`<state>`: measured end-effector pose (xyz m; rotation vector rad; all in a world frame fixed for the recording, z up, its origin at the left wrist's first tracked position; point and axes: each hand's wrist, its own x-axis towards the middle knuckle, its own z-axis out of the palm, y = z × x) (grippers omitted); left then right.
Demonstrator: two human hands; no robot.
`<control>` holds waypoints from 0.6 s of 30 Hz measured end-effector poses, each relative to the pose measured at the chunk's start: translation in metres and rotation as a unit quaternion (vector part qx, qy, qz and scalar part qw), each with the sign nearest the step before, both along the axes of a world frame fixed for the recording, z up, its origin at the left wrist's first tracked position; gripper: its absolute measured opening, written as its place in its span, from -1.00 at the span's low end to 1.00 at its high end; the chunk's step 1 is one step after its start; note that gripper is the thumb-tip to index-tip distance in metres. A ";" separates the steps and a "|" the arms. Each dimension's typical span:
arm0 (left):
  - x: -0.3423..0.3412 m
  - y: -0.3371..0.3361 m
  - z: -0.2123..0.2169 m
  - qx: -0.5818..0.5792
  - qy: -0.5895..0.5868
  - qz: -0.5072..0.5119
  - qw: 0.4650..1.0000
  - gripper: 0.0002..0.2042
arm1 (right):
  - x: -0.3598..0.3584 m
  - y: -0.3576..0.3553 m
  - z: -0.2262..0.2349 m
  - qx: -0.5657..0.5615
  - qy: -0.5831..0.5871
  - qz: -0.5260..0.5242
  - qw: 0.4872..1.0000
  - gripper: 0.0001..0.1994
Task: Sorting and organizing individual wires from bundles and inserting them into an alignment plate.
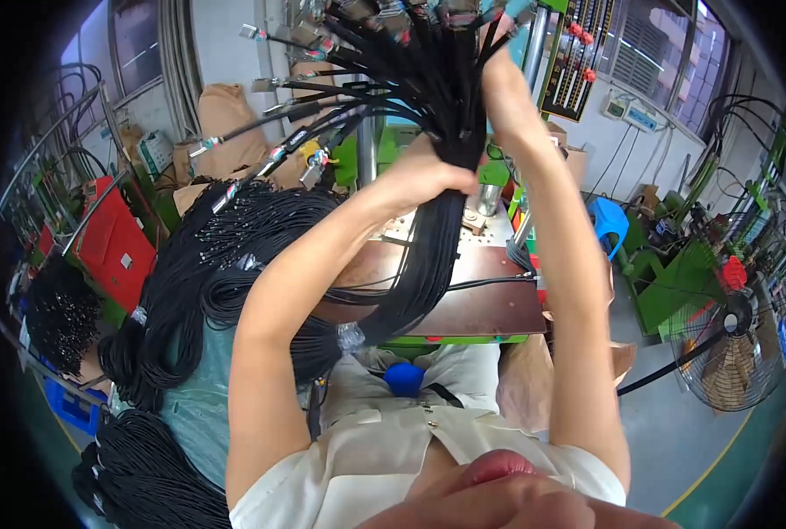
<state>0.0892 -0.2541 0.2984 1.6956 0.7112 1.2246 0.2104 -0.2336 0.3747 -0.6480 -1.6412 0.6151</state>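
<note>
A thick bundle of black cables (pixel 428 251) is raised in front of me, over the worktable. Round its neck my left hand (pixel 433 169) is closed, just below where the cables fan out. The loose ends carry metal connectors (pixel 316 165) with small coloured wires, splayed to the left and upward. My right hand (pixel 502 70) reaches up along the right side of the fanned ends; its fingers are mostly hidden or smeared there. Lower down, a clear film tie (pixel 351 338) wraps the bundle, which bends left off the table edge.
The brown-topped worktable (pixel 499 304) belongs to a green machine. Many coiled black cables (pixel 261 220) are heaped at the left, with another pile (pixel 151 472) lower down. A red cabinet (pixel 115 234) stands far left. On the right are a floor fan (pixel 732 353) and a blue stool (pixel 608 220).
</note>
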 end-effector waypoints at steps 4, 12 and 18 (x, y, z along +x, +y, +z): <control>-0.017 -0.001 0.009 -0.046 -0.049 -0.025 0.997 -0.71 | 0.039 0.038 -0.001 0.134 0.011 -0.089 0.987 -0.34; -0.006 0.025 -0.014 -0.086 -0.023 0.011 0.996 -0.70 | -0.002 0.007 -0.020 0.420 -0.255 -0.193 0.849 -0.48; 0.032 0.017 -0.031 0.124 -0.034 0.065 0.990 -0.67 | 0.007 0.002 -0.040 0.484 -0.383 -0.263 0.742 -0.47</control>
